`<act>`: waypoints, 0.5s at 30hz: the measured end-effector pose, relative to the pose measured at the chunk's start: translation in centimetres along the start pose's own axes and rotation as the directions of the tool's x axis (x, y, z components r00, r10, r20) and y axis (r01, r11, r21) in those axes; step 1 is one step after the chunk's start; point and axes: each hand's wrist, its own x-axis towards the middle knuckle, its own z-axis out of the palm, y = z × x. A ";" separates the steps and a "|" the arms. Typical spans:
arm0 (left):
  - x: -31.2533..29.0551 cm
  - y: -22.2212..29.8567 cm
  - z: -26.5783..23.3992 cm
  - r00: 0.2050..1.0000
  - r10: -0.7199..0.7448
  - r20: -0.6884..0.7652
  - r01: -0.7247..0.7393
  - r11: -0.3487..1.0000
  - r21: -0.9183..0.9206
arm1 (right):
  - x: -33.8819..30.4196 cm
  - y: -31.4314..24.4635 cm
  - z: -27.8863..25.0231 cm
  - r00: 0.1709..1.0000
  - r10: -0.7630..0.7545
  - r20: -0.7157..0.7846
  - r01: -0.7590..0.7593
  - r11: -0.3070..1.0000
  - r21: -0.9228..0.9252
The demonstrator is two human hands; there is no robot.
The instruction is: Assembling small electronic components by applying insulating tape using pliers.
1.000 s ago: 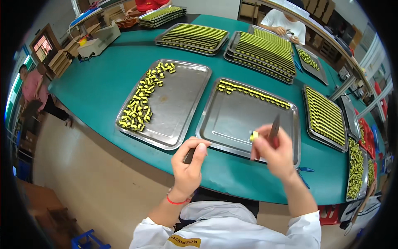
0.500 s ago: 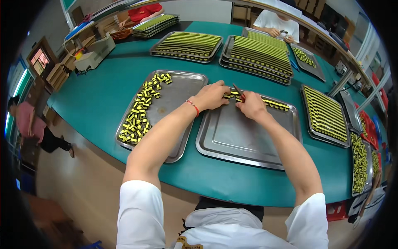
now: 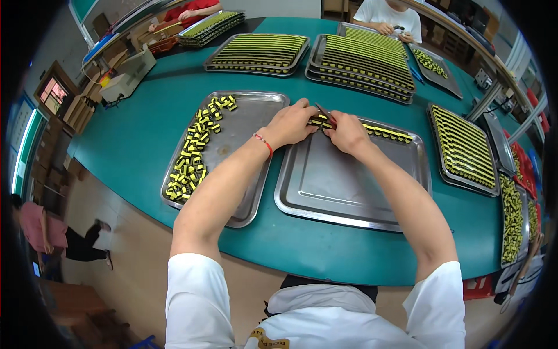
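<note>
My left hand (image 3: pixel 292 123) and my right hand (image 3: pixel 347 131) meet at the far left end of a row of small yellow-and-black parts (image 3: pixel 378 131) lined up along the back of a steel tray (image 3: pixel 349 192). The right hand grips dark tweezers (image 3: pixel 323 111) that point away from me over the row. The left hand's fingers press on the first parts of the row. A second steel tray (image 3: pixel 247 148) to the left holds a loose heap of the same yellow parts (image 3: pixel 195 148).
The green table (image 3: pixel 133 139) carries stacked trays of finished rows (image 3: pixel 363 58) at the back and more filled trays (image 3: pixel 462 145) on the right. A person in white (image 3: pixel 389 14) works at the far side. Another person (image 3: pixel 52 232) is on the floor at left.
Both hands went from the near edge of the tray to its far left corner a second ago, and have since stayed at the row's end. The view has shifted slightly.
</note>
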 end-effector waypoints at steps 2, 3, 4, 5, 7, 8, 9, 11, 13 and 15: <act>-0.2 -0.3 -0.2 1.000 -0.020 -0.001 0.020 1.000 0.014 | -0.1 0.0 0.0 1.000 -0.001 0.008 0.001 1.000 0.007; -0.4 -0.5 -0.3 0.999 -0.044 -0.007 0.044 0.999 0.030 | -0.2 -0.1 0.2 0.999 -0.034 -0.032 0.034 0.999 0.019; -0.5 -0.6 -0.2 0.999 -0.043 -0.005 0.043 0.999 0.030 | -0.2 -0.2 0.4 0.995 -0.065 -0.072 0.068 0.997 0.029; -0.6 -0.7 -0.2 0.999 -0.027 -0.020 0.028 0.999 0.043 | -0.3 -0.2 0.4 0.995 -0.064 -0.072 0.067 0.997 0.030; -0.5 -1.1 0.1 0.999 -0.009 -0.041 0.012 0.998 0.061 | -0.1 -0.4 0.4 0.994 -0.063 -0.084 0.065 0.998 0.014; -0.5 -1.1 0.4 0.998 0.012 -0.062 -0.007 0.997 0.076 | -0.1 -0.5 0.3 0.994 -0.066 -0.087 0.067 0.998 0.014; -0.5 -1.2 0.7 0.996 0.031 -0.082 -0.023 0.995 0.092 | -0.1 -0.5 0.3 0.998 -0.038 -0.054 0.038 0.999 -0.008; -0.6 -1.5 0.9 0.994 0.025 -0.106 -0.014 0.994 0.109 | -0.1 -0.8 0.0 1.000 -0.019 -0.024 0.018 0.999 -0.029; -0.7 -1.3 0.9 0.992 0.024 -0.124 -0.008 0.992 0.124 | 0.0 -0.6 0.2 0.999 -0.020 -0.026 0.020 0.999 -0.026; -0.9 -1.2 0.7 0.986 0.036 -0.160 -0.017 0.993 0.119 | -0.1 -0.5 0.2 0.999 -0.029 -0.036 0.028 1.000 -0.014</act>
